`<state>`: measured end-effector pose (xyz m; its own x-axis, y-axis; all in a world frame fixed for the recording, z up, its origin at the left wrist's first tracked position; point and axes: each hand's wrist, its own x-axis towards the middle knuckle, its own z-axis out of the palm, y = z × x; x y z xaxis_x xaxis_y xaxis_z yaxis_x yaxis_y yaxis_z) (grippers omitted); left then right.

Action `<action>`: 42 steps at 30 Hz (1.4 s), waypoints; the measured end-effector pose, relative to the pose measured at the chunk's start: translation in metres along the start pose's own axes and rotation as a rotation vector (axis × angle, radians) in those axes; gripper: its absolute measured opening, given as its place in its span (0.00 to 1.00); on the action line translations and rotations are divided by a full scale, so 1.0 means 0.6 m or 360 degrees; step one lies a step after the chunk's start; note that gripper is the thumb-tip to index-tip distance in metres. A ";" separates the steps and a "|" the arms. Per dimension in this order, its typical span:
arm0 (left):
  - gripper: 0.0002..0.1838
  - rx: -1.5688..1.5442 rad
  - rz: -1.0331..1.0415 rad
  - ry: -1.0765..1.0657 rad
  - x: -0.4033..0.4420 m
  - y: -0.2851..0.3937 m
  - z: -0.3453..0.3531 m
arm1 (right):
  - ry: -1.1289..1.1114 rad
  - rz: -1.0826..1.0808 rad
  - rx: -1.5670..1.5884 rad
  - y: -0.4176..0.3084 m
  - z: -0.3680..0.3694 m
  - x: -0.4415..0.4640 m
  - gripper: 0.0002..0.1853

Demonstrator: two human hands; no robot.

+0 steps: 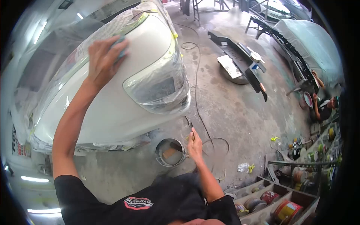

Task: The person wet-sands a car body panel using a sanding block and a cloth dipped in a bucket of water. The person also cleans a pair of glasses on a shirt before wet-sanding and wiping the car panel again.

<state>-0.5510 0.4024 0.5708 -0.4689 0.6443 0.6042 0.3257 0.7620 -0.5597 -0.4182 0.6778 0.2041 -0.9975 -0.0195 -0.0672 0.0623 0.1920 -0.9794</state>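
My left hand (105, 60) is closed on a small blue-green cloth or pad (120, 47), held against the upper part of a white car body panel (101, 112). Taped plastic film covers the lamp area (159, 88) to the right of that hand, and masking paper (108, 28) runs along the panel's far edge. Lower down, beside the car, my right hand (194, 144) is closed around a thin dark object (190, 125), perhaps an air hose end; its exact form is too small to tell.
A round bucket (170, 152) stands on the floor beside a dark hose (198, 93). Farther off are a black bumper part (238, 56) on a stand and a crouching person (322, 107). A wooden shelf (279, 189) with cans is at lower right.
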 end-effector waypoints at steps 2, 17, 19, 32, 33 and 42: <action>0.17 0.0042 0.0146 -0.0008 0.057 0.009 0.010 | -0.0045 0.0002 0.0012 0.002 0.005 0.018 0.25; 0.20 -0.0283 0.0470 -0.0108 0.109 0.007 0.045 | 0.0464 -0.0122 0.0587 -0.141 0.099 0.024 0.22; 0.26 -0.0425 0.0438 -0.0012 0.026 -0.009 0.007 | 0.0685 -0.0489 0.0610 -0.208 0.102 0.052 0.23; 0.16 0.0245 -0.0565 0.0470 -0.390 -0.183 -0.086 | 0.1019 -0.1384 -0.0793 -0.500 0.338 0.131 0.35; 0.16 0.0248 -0.0575 0.0470 -0.392 -0.182 -0.087 | 0.0964 -0.1500 -0.1009 -0.480 0.392 0.116 0.36; 0.16 0.0196 -0.0606 0.0487 -0.398 -0.176 -0.096 | 0.1159 -0.1264 -0.0805 -0.536 0.305 0.155 0.41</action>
<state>-0.4264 0.1719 0.5182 -0.2674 0.3259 0.9068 0.0706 0.9452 -0.3189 -0.5253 0.4346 0.4779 -0.5449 0.2225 0.8084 -0.4380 0.7466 -0.5007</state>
